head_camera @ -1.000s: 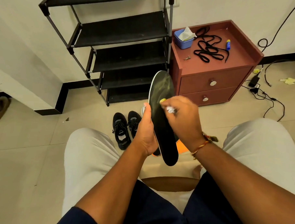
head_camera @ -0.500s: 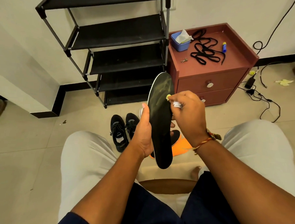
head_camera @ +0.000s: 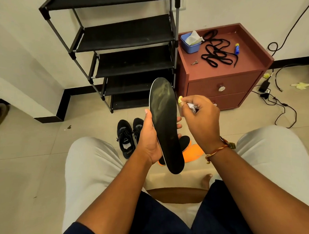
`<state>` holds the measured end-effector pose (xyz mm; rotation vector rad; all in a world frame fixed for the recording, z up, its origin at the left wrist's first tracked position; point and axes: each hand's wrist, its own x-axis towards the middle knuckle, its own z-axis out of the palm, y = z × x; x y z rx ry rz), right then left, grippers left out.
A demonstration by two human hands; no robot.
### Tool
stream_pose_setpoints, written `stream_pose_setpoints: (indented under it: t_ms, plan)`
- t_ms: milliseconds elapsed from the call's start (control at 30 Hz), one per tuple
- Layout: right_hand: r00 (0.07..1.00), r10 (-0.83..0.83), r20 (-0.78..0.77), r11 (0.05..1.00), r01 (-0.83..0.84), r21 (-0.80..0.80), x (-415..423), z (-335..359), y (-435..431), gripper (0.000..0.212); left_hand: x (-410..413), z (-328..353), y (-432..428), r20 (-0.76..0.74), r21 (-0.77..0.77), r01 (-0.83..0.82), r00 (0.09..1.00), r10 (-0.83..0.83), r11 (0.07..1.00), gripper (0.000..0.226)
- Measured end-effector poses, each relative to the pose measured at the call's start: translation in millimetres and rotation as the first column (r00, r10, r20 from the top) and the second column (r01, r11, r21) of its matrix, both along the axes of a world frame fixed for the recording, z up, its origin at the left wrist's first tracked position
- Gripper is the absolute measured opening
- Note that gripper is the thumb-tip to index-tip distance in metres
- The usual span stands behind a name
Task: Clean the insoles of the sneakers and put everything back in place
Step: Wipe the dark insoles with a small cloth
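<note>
Left hand gripped the insole around its lower half, thumb on the left edge, fingers curled behind. The insole was held near upright above the knees, black face to camera, with a pale smear on its upper part. Right hand was curled around a white wad, with a yellowish bit at the fingertips. It sat just right of the insole's upper edge; contact unclear.

On the floor past the hands, a second insole lay on orange insoles, partly hidden. Black sneakers stood side by side just left of them.

Further back, a black rack stood against the wall, with a red-brown cabinet to its right. On top were black laces and a blue tub of tissue.
</note>
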<state>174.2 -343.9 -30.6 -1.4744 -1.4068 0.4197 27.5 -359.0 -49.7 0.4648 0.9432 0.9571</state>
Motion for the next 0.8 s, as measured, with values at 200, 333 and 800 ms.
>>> stream_pose_setpoints:
  t_ms: [200,333,800]
  plan:
    - [0.984,0.099,0.149,0.993,-0.107,0.049,-13,-8,-2,0.013,2,3,-3,0.086,0.024,0.025,0.996,-0.027,0.999,0.068]
    - [0.967,0.122,0.223,0.988,-0.139,0.062,-15,-13,-3,0.013,-1,3,-3,0.080,0.068,0.043,0.996,-0.049,0.997,0.062]
    - [0.899,0.382,0.214,0.910,-0.407,0.083,-49,-11,-33,0.018,-13,5,4,0.081,-0.031,-0.069,0.994,0.072,0.997,0.102]
